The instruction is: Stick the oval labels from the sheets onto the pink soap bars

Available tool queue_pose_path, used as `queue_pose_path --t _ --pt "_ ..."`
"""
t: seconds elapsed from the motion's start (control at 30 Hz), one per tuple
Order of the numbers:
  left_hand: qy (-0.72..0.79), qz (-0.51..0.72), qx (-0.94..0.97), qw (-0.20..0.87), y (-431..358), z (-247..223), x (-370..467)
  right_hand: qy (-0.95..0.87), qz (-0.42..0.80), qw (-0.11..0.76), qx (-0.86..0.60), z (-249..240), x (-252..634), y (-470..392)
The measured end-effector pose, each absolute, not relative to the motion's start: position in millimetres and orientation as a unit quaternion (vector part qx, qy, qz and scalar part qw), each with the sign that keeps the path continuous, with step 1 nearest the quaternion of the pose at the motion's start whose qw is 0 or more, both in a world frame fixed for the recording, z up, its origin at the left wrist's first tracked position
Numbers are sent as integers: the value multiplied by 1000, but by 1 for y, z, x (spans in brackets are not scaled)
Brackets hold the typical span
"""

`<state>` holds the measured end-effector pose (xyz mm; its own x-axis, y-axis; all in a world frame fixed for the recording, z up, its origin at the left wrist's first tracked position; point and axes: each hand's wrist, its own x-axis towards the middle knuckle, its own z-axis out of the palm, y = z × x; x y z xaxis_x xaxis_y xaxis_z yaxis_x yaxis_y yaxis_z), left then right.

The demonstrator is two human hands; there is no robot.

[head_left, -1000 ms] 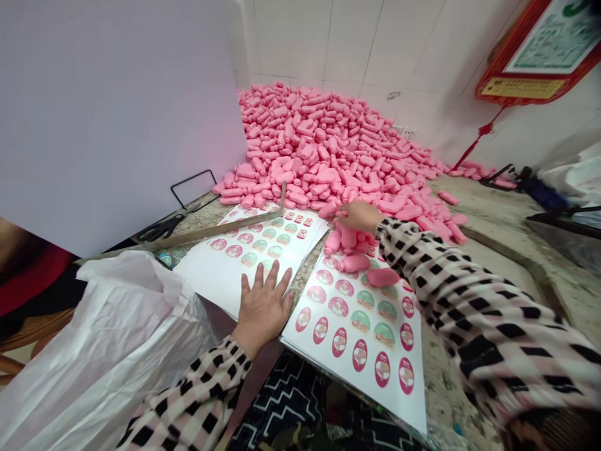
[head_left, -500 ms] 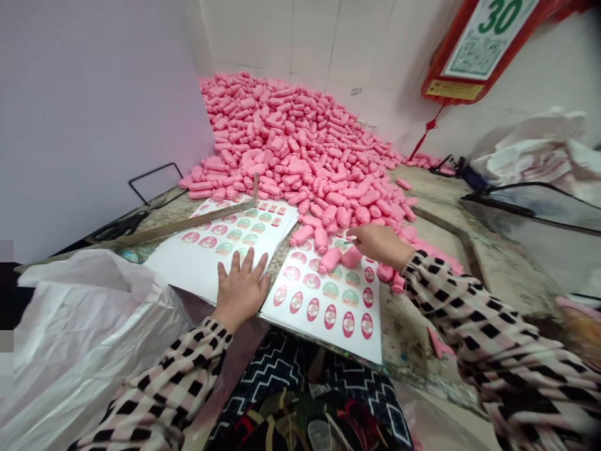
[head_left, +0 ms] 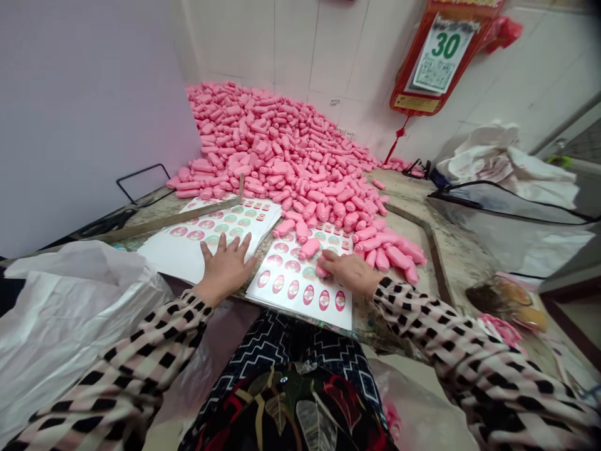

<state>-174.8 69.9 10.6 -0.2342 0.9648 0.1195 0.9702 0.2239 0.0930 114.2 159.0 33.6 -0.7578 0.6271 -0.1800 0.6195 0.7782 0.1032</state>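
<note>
While the left hand (head_left: 224,269) stays spread, the right hand (head_left: 350,272) has moved down the sticker sheet (head_left: 287,305), gripping a pink bottle (head_left: 322,270).

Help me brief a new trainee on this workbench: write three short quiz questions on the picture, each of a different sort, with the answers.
1. Multiple choice: what does the right hand hold?
a) black scissors
b) a pink bottle-shaped piece
c) a white bag

2. True or false: the left hand has its fingers spread over the left stack of sheets.

3. Fill in: the large green number on the wall calendar is ____.

Key: 1 b; 2 true; 3 30
</note>
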Motion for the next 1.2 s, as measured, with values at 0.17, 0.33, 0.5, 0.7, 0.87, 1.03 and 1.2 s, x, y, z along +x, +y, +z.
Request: queue_pose_path --t 0.17,0.33,0.5,0.7,0.87,1.03,1.2 --pt "-658 -265 -702 -66 52 20 -126 867 -46 -65 492 29 136 152" --pt "-628 -345 -653 -247 40 -5 -78 745 -142 -126 639 15 123 149" --pt "-628 -413 -541 -377 32 -7 -74 733 -224 -176 618 -8 94 137" --pt "-502 -539 -283 -615 33 9 -65 637 -470 -335 510 -6 73 103" --pt "-372 -553 -181 -723 41 8 -38 647 -553 -359 384 9 80 61" --pt "-450 -497 -203 -713 51 7 -38 668 -510 -303 449 7 136 89" --pt "-542 -434 -399 -599 66 12 -39 717 -217 -269 605 -5 171 126"
